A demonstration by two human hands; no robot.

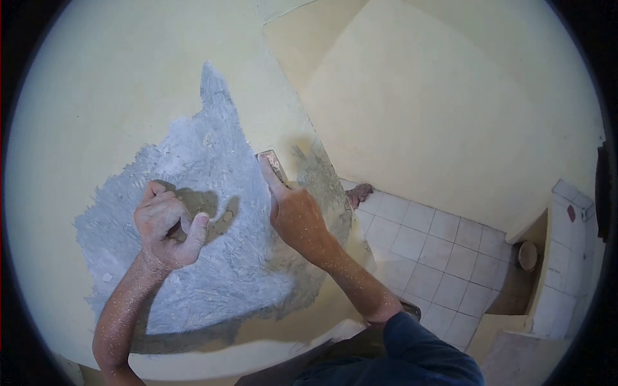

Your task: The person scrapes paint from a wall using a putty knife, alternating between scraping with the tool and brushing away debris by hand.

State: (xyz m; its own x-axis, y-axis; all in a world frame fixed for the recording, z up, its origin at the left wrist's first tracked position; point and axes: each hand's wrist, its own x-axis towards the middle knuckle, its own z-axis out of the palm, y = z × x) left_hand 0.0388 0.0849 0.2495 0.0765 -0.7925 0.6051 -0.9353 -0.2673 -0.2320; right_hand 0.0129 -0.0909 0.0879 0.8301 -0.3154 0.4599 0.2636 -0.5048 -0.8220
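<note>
Dust-covered, my right hand [296, 215] grips a scraper [275, 166], with the index finger stretched along it. The scraper's blade end is at the edge between the yellowish paint and the bare grey patch [225, 270] of the wall. Most of its handle is hidden by the hand. To the left, my left hand [166, 225] is in front of the grey patch, fingers loosely curled and thumb apart. I see nothing held in it, and its shadow falls on the wall beside it. White specks cover both forearms.
A painted wall [438, 116] meets the scraped one at a corner on the right. Below is a white tiled floor [428, 257] with a crumpled reddish-brown cloth [359, 194] by the corner. A round container [527, 255] stands near a tiled ledge [559, 283] at far right.
</note>
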